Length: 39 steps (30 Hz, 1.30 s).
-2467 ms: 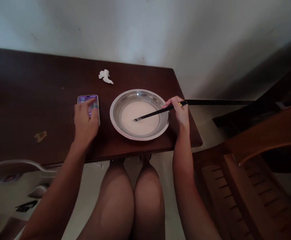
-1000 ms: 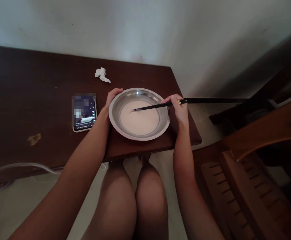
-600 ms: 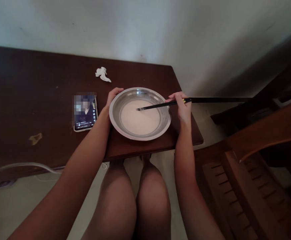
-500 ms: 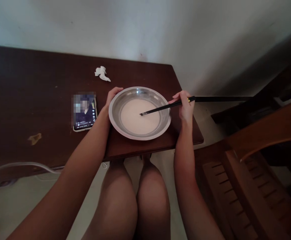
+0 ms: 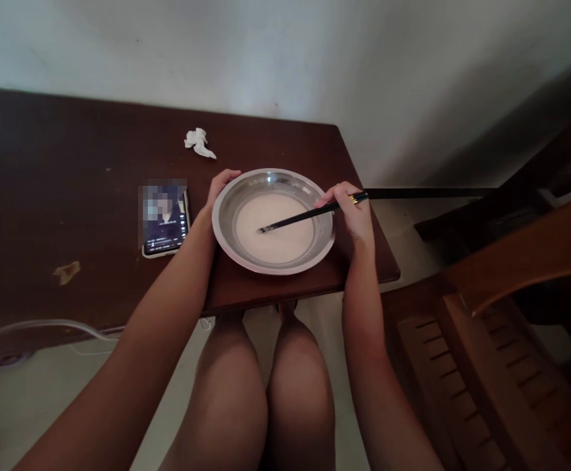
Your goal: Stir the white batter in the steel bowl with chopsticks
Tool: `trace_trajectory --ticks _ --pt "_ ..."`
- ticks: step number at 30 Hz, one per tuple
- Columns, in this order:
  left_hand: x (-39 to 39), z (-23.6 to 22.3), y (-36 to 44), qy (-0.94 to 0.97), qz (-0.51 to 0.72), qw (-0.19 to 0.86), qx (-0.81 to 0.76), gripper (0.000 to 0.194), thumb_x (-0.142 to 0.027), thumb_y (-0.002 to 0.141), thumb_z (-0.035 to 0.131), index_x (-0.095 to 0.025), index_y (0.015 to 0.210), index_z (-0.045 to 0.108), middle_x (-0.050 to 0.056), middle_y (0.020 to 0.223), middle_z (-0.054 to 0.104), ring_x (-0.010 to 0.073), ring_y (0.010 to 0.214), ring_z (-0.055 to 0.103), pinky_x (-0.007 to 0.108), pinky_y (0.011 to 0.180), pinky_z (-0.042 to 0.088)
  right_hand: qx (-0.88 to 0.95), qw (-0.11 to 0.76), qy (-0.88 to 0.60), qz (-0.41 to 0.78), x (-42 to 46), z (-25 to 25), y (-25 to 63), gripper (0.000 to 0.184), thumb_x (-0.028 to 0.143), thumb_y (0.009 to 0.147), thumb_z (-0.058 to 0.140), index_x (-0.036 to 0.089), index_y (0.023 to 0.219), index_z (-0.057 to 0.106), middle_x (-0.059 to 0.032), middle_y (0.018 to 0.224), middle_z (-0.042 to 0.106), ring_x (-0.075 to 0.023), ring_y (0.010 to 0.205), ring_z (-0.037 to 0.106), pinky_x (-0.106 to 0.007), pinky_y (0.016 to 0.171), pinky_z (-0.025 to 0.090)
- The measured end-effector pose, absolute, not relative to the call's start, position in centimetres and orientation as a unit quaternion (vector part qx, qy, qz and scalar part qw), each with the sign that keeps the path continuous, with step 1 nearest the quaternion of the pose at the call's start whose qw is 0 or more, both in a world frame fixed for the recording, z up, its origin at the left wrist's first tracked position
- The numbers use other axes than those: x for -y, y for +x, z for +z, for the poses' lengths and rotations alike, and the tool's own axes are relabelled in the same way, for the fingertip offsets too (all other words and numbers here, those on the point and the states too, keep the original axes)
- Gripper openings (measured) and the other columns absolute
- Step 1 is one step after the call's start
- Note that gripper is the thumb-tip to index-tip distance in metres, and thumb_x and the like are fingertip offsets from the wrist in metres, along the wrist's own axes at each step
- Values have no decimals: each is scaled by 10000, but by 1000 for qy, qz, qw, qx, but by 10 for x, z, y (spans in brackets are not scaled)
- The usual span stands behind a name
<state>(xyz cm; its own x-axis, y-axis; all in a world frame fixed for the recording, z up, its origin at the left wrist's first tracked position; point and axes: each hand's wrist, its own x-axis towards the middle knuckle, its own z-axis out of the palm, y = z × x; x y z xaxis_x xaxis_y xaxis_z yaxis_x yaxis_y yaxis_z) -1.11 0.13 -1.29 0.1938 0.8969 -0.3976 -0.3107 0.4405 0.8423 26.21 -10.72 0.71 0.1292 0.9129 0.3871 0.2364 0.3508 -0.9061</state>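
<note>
A wide metal bowl (image 5: 226, 235) stands near the front edge of the table, holding a pale, creamy liquid (image 5: 275, 245). My left hand (image 5: 220, 185) grips the bowl's left rim, with part of the fingers hidden behind it. Over the right rim, my right hand (image 5: 351, 208) is closed around black chopsticks (image 5: 309, 214) with gold bands near their upper end. Their tips slant down to the left and meet the liquid around the middle of the bowl.
The dark wooden table (image 5: 44, 176) backs onto a pale wall. Left of the bowl lie a lit phone (image 5: 166, 229), a crumpled tissue (image 5: 199, 142) and a yellowish patch (image 5: 67, 272). A white cable (image 5: 59, 323) crosses the front edge. A slatted wooden chair (image 5: 462, 366) stands at the right.
My right hand has shifted left and slightly inward over the rim, carrying the chopstick tips left and a little nearer to me through the liquid. My left hand stays on the bowl.
</note>
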Motion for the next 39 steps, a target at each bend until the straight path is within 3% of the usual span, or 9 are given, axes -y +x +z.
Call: trace_trajectory --ticks 3,6,9,12,18,24,29,34,39 --pt "-1 -12 -12 306 425 713 -467 175 -308 928 608 -217 786 652 6 591 600 190 532 617 293 635 557 581 592 -494 261 106 7 264 488 739 899 635 273 774 705 31 662 714 -169 739 759 -377 828 628" --pt "1 -9 -11 295 418 722 -465 241 -319 949 601 -219 730 611 12 592 609 169 490 570 282 574 523 536 634 -511 224 105 5 266 542 782 918 553 274 771 671 38 616 666 -167 657 740 -372 765 617" --pt "4 -5 -9 284 419 723 -470 255 -299 958 576 -218 719 613 1 572 598 166 486 558 282 575 519 550 611 -505 264 105 6 264 552 785 909 566 269 735 661 34 593 653 -166 628 727 -355 706 606" --pt "5 -3 -8 280 421 725 -468 261 -294 962 574 -215 716 615 -2 568 592 166 490 559 283 596 526 588 578 -475 308 106 8 261 484 736 881 662 268 766 704 32 630 694 -172 688 753 -361 752 623" --pt "5 -2 -10 304 412 715 -476 250 -290 964 553 -218 737 628 3 581 591 188 540 587 297 636 522 522 642 -508 241 104 7 264 550 788 905 569 270 750 669 43 591 643 -163 655 743 -358 750 616" --pt "4 -5 -11 314 416 712 -471 248 -300 962 577 -209 734 608 8 598 589 189 579 611 305 693 530 586 579 -484 294 105 7 261 500 744 885 650 267 744 700 35 621 679 -160 688 742 -360 774 622" --pt "3 -8 -11 310 419 716 -464 208 -310 937 602 -215 755 632 6 600 613 187 570 629 295 673 555 535 636 -502 241 103 5 265 544 770 930 549 272 766 692 50 579 646 -146 632 730 -346 756 608" --pt "6 -3 -9 292 413 720 -476 302 -297 997 571 -213 714 631 7 574 628 195 602 646 302 738 556 588 580 -475 303 107 8 261 494 729 890 656 263 732 700 33 611 693 -161 665 743 -350 738 618" --pt "7 0 -8 290 410 718 -482 334 -285 1014 524 -225 695 604 1 549 602 194 602 574 324 717 489 534 633 -508 238 103 6 264 559 781 916 558 263 741 673 34 617 670 -163 673 750 -362 777 626"
